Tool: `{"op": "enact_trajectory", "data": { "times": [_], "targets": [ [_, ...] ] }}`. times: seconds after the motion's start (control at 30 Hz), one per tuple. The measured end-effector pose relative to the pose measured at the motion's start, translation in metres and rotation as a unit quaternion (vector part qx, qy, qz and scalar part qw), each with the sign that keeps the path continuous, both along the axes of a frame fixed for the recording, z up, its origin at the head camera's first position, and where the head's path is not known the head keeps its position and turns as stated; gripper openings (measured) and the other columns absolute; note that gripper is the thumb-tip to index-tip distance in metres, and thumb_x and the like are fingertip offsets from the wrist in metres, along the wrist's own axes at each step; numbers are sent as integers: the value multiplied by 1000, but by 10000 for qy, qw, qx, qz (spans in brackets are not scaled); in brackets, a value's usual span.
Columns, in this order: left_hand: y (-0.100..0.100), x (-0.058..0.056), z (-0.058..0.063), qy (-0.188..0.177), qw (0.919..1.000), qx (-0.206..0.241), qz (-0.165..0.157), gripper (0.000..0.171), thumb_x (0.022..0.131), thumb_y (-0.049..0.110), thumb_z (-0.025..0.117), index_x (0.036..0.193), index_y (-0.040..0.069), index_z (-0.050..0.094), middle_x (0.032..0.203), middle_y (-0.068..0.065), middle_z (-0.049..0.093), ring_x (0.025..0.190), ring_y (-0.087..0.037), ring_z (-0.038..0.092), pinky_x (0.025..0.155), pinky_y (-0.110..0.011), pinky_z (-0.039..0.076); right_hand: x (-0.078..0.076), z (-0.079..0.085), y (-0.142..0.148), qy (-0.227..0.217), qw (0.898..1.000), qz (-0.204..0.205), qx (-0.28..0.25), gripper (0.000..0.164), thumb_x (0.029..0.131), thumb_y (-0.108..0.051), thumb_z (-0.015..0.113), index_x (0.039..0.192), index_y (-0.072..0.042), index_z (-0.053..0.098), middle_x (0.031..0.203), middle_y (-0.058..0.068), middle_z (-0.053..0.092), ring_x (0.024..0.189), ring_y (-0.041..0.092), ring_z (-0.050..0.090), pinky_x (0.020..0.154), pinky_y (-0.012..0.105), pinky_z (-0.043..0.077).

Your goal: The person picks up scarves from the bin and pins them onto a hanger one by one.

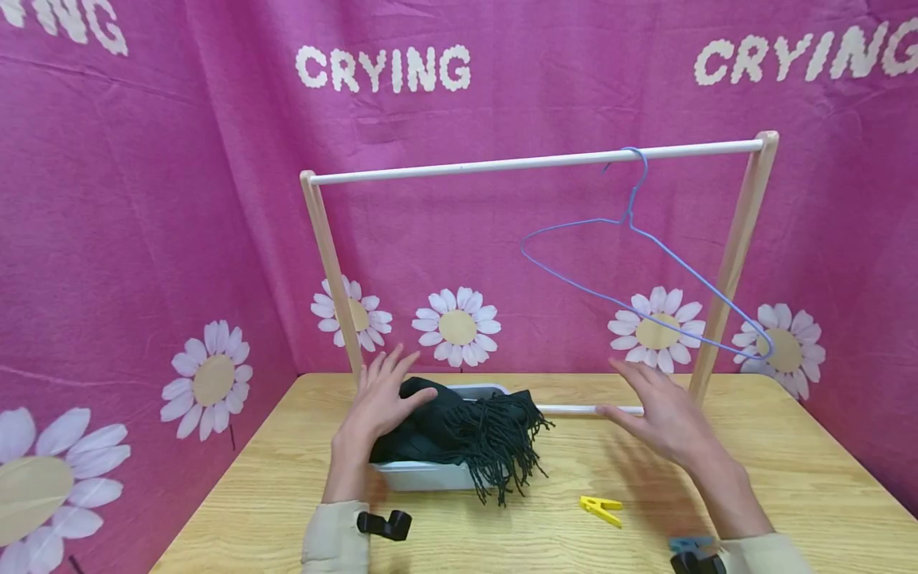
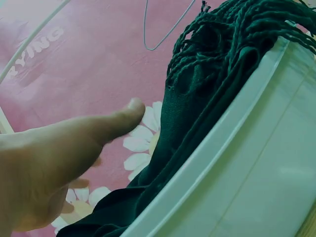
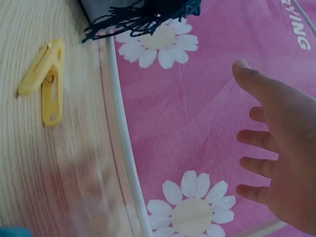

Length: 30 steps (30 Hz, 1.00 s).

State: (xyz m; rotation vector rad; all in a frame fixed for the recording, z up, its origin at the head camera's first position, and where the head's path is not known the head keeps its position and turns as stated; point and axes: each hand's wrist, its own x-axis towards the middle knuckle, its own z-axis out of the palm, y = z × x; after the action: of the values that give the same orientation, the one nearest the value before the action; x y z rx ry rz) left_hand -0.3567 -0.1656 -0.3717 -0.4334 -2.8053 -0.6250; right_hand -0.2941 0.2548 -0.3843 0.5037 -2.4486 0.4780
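Note:
A dark fringed scarf [image 1: 437,422] lies bunched in a pale grey bin [image 1: 423,478], its tassels hanging over the right side and front. My left hand [image 1: 380,402] is over the bin's left part, fingers spread, with the thumb beside the scarf. In the left wrist view that hand [image 2: 59,163] holds nothing. My right hand [image 1: 663,414] is raised over the right of the table, fingers extended and thumb apart; the right wrist view shows the same hand [image 3: 286,143] gripping nothing. A yellow clothespin [image 1: 602,509] lies on the table between the bin and my right forearm.
A rack with wooden posts [image 1: 735,263] and a white top rail [image 1: 502,165] stands at the back of the table [image 1: 545,534]. From the rail hangs a blue wire hanger [image 1: 674,255], toward the right. A blue clothespin [image 1: 690,544] is partly hidden near my right sleeve.

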Motion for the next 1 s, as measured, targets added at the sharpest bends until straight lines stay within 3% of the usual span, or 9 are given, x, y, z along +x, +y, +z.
{"op": "enact_trajectory", "data": {
  "times": [0.23,0.43,0.77,1.0],
  "targets": [
    [-4,0,0,-243,9995,166,-76,79,89,57,64,155,25,35,163,-9,28,149,-36,25,117,-65,20,3,3,-9,-79,9998,126,-93,68,87,-42,74,143,-10,50,131,18,61,119,41,57,97,60,44],
    [-7,2,0,-550,9979,332,65,74,89,53,66,152,24,40,158,-9,38,145,-34,34,112,-67,29,4,5,-17,-174,9988,326,-324,66,88,-38,74,143,-10,51,133,18,60,122,40,56,98,61,44],
    [-15,5,1,-857,9942,654,-57,70,91,47,67,150,21,43,154,-8,43,142,-30,39,113,-62,32,6,4,-33,-60,9971,652,-385,60,88,-32,75,141,-13,53,128,12,63,115,32,62,92,54,52],
    [-25,9,3,-1181,9892,872,-23,68,92,45,67,149,17,43,151,-11,47,135,-36,47,109,-61,39,9,1,-54,-194,9944,999,-291,58,90,-35,73,140,-13,54,134,9,61,122,31,60,98,53,50]
  ]
}}
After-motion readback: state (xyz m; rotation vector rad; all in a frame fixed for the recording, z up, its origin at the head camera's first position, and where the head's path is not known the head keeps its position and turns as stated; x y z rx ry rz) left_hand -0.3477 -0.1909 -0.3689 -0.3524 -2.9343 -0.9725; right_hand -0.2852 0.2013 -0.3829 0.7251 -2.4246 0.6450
